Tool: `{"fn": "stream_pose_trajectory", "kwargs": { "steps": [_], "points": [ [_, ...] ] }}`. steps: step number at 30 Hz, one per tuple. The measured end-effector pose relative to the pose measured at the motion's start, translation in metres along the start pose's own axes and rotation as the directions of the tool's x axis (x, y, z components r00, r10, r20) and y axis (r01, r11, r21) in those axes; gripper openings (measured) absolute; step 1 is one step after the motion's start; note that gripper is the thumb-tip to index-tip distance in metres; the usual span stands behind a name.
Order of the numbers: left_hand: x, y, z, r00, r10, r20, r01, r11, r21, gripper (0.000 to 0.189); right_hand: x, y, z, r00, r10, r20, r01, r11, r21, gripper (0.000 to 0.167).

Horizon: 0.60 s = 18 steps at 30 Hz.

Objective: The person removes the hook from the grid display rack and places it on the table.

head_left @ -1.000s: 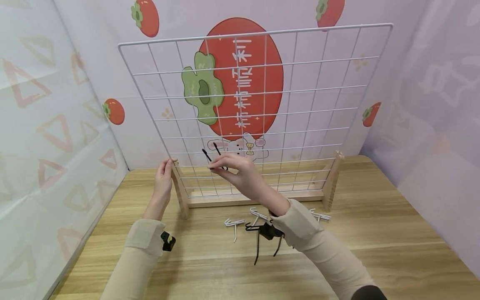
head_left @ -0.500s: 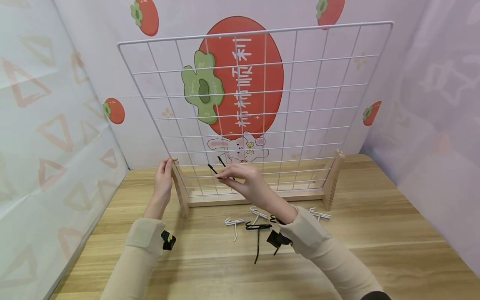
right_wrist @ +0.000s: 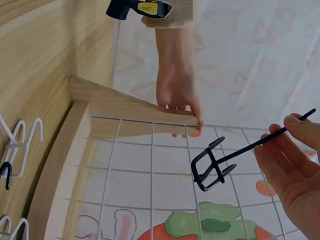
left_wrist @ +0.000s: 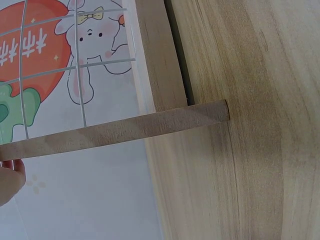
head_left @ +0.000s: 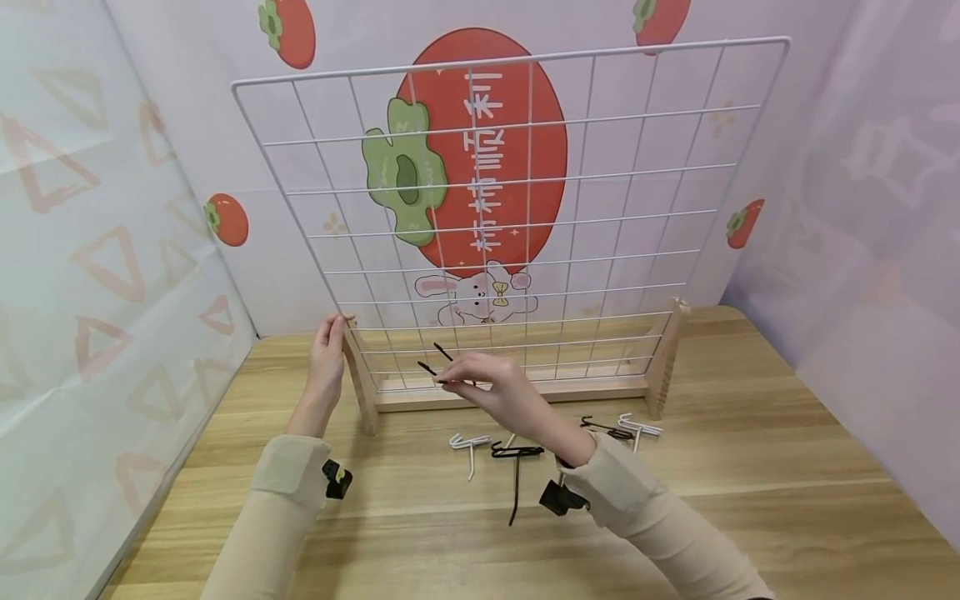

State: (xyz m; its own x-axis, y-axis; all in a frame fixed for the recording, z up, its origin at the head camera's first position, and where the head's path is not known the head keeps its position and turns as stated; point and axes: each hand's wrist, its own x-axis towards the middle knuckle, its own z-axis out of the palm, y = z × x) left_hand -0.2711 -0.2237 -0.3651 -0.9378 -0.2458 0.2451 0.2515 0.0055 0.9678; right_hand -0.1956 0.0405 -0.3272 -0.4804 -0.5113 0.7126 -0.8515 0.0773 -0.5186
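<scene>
My right hand (head_left: 504, 390) pinches a black wire hook (right_wrist: 240, 151) by its long rod, between thumb and fingers. The hook's double-pronged end points away from the hand, in front of the lower part of a white wire grid panel (head_left: 510, 61). In the right wrist view the prongs look apart from the grid wires, though the exact gap is hard to tell. My left hand (head_left: 326, 367) holds the upper end of the left wooden support (left_wrist: 125, 127) of the grid's stand. Only its fingertips show in the left wrist view.
On the wooden table (head_left: 420, 542) before the stand lie loose hooks: a white hook (head_left: 471, 442), a black hook (head_left: 517, 452), another black hook (head_left: 609, 429) and a white hook (head_left: 642, 427). My right forearm partly covers this area. Patterned cloth walls (head_left: 847, 250) surround the table.
My right hand has moved down and slightly right with the black hook, from the grid's lower-middle rows to near its bottom. My left hand stays on the wooden support.
</scene>
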Motion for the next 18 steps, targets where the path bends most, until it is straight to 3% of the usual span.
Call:
{"fn": "stream_pose_trajectory", "kwargs": {
  "steps": [9, 18],
  "points": [
    [0.001, -0.001, 0.000, 1.000, 0.017, 0.002, -0.017, 0.999, -0.028, 0.020, -0.010, 0.011, 0.012, 1.000, 0.016, 0.003, -0.016, 0.997, 0.073, 0.014],
    [0.000, 0.000, -0.001, 1.000, 0.013, 0.014, -0.012, 1.000, -0.028, 0.015, -0.015, 0.019, 0.022, 0.998, 0.056, 0.008, -0.056, 0.997, 0.056, 0.013]
  ]
}}
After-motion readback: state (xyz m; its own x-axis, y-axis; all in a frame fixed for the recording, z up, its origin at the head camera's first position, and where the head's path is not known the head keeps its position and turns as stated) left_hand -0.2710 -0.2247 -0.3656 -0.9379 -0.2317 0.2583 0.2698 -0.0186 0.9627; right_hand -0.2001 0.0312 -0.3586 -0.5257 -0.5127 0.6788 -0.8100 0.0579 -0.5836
